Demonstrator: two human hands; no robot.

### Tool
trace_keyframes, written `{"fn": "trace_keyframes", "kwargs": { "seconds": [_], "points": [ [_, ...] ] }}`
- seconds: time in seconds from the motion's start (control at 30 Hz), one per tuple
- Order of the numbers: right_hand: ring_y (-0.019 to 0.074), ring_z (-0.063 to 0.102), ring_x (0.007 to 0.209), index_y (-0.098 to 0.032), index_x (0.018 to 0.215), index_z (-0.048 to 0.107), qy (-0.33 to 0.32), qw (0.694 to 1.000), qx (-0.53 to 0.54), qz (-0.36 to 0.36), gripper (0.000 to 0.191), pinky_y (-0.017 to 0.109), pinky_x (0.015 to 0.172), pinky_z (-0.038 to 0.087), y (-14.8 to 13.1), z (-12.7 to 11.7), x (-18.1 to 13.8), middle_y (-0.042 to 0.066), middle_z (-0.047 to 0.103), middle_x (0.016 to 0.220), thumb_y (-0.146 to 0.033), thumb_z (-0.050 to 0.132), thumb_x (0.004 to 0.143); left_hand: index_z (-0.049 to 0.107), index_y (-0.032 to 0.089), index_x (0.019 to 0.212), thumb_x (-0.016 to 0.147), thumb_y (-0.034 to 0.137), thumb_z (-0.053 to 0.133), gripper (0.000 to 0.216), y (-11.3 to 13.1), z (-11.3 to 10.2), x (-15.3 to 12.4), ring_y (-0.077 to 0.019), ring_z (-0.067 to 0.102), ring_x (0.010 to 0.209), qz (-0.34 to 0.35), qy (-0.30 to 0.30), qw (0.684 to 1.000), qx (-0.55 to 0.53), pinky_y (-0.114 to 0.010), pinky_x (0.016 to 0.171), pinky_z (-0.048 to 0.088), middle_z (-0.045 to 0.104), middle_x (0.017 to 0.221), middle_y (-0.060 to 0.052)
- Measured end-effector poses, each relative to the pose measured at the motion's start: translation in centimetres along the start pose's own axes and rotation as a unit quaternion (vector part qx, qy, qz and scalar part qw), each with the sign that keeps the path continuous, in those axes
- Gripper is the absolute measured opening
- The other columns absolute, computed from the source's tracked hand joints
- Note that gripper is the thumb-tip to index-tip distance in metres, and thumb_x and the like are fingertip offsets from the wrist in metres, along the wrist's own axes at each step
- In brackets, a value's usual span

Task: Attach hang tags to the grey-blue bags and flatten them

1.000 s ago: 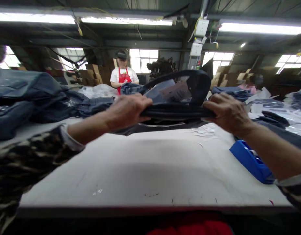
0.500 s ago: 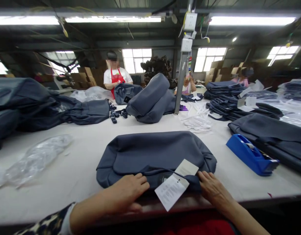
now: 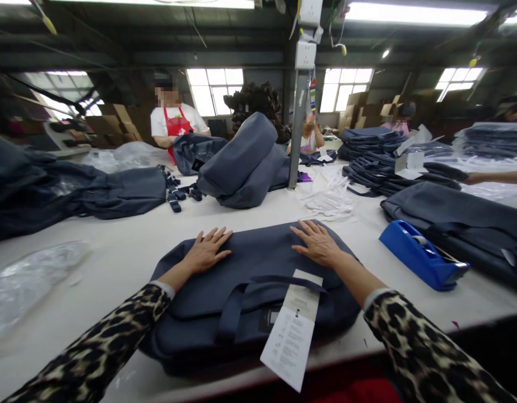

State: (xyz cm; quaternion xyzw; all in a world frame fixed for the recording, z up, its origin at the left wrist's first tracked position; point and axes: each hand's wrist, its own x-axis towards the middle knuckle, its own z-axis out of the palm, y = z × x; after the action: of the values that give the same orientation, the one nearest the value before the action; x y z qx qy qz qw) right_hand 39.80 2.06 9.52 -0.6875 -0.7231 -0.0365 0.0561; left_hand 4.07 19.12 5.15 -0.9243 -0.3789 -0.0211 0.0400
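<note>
A dark blue bag (image 3: 262, 252) lies on its side on the white table in front of me. My left hand (image 3: 208, 249) rests on its upper left part, fingers spread. On the upper right part lies my right hand (image 3: 317, 243), also flat with its fingers apart. The bag's strap handle (image 3: 233, 308) loops toward me along the near side. White printed hang tags (image 3: 289, 341) dangle from it over the table's front edge. A small dark label (image 3: 267, 319) shows beneath the handle, partly covered by the tags.
To the right stands a blue tape dispenser (image 3: 422, 254) beside another dark bag (image 3: 460, 218). Clear plastic (image 3: 35, 280) lies at left. Farther back are more bags (image 3: 241, 162), a metal post (image 3: 299, 129) and a co-worker in a red apron (image 3: 178, 123). Another person's hand (image 3: 479, 178) reaches in at right.
Both my hands have left the bag's near edge and moved forward onto its top, opening flat. The bag sits nearer to me, its handle and tags shifted. A person's arm has appeared at right.
</note>
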Motion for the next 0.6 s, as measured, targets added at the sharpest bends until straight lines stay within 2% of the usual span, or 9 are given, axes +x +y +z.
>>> {"fn": "trace_keyframes", "kwargs": {
  "seconds": [0.1,0.2,0.3,0.6],
  "points": [
    [0.0343,0.018,0.15,-0.031,0.155,0.027,-0.043,0.999,0.005,0.017,0.069,0.062,0.116,0.02,1.4,5.1,1.3,0.009,0.023,0.163,-0.067,0.032,0.096,0.015,0.029,0.158,0.1,0.059,0.028,0.067,-0.2,2.3,0.1,-0.0323,0.021,0.15,0.003,-0.06,0.998,-0.034,-0.06,0.118,0.014,0.02,0.163,-0.009],
    [0.0319,0.013,0.151,-0.03,0.157,0.022,-0.064,0.998,0.013,0.027,0.069,0.063,0.117,0.015,2.5,8.0,1.2,0.007,0.019,0.164,-0.066,0.023,0.098,0.01,0.031,0.158,0.101,0.06,0.022,0.065,-0.6,3.8,0.5,-0.0308,0.021,0.15,-0.003,-0.092,0.994,-0.066,-0.058,0.119,0.015,0.019,0.164,-0.007],
    [0.0307,0.01,0.152,-0.031,0.157,0.019,-0.056,0.998,0.014,0.028,0.07,0.062,0.118,0.01,2.9,9.3,1.3,0.005,0.016,0.165,-0.067,0.021,0.098,0.009,0.032,0.158,0.101,0.059,0.021,0.065,-0.9,4.7,0.8,-0.0302,0.021,0.15,-0.013,-0.086,0.994,-0.064,-0.057,0.119,0.016,0.017,0.164,-0.006],
    [0.0326,0.019,0.149,-0.029,0.156,0.026,0.051,0.998,-0.026,0.02,0.065,0.063,0.117,0.014,2.5,11.3,1.1,0.007,0.025,0.162,-0.06,0.031,0.099,0.01,0.03,0.158,0.101,0.059,0.025,0.066,-0.3,6.2,0.5,-0.0317,0.023,0.149,-0.012,-0.019,1.0,0.003,-0.059,0.119,0.015,0.019,0.164,-0.003]
  ]
}}
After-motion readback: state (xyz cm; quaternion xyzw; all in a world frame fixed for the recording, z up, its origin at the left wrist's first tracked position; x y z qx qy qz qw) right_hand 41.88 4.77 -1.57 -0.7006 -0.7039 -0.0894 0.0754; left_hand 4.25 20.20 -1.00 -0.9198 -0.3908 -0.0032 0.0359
